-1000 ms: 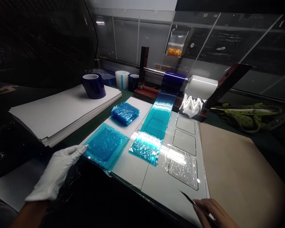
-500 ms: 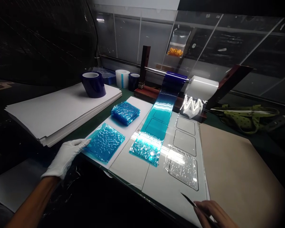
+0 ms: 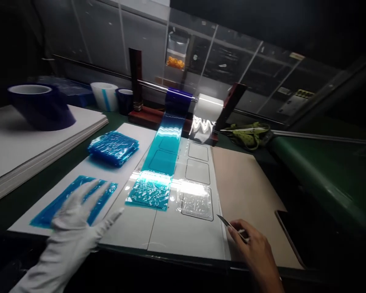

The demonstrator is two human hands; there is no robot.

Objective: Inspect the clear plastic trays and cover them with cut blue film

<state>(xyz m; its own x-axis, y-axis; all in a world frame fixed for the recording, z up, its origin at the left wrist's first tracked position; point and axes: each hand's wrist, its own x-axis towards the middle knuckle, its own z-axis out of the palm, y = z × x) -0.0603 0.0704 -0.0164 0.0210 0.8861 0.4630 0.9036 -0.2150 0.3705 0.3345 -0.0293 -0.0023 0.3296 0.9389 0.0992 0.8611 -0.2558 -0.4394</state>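
My left hand (image 3: 79, 211), in a white glove, lies with fingers spread over a blue film sheet (image 3: 49, 209) at the front left. Its thumb points toward the blue film strip (image 3: 164, 158), which runs down from a blue roll (image 3: 177, 101) and ends in a crinkled, shiny piece. In my bare right hand (image 3: 253, 240) is a slim craft knife (image 3: 227, 223), its tip pointing up and left. That tip is near the lower right corner of a clear crinkled film piece (image 3: 197, 201), lying over a printed outline. Behind my left hand sits a stack of blue film pieces (image 3: 112, 147).
A clear film roll (image 3: 210, 106) shares the rod with the blue roll. At the left, a large blue tape roll (image 3: 39, 108) stands on stacked white sheets (image 3: 3, 142). Brown cardboard (image 3: 247, 183), a phone (image 3: 289, 236) and a green bag (image 3: 247, 133) are on the right.
The view has swung right. My left hand has gone from pinching the blue sheet's left edge to lying spread across it. My right hand with the craft knife shows more fully.
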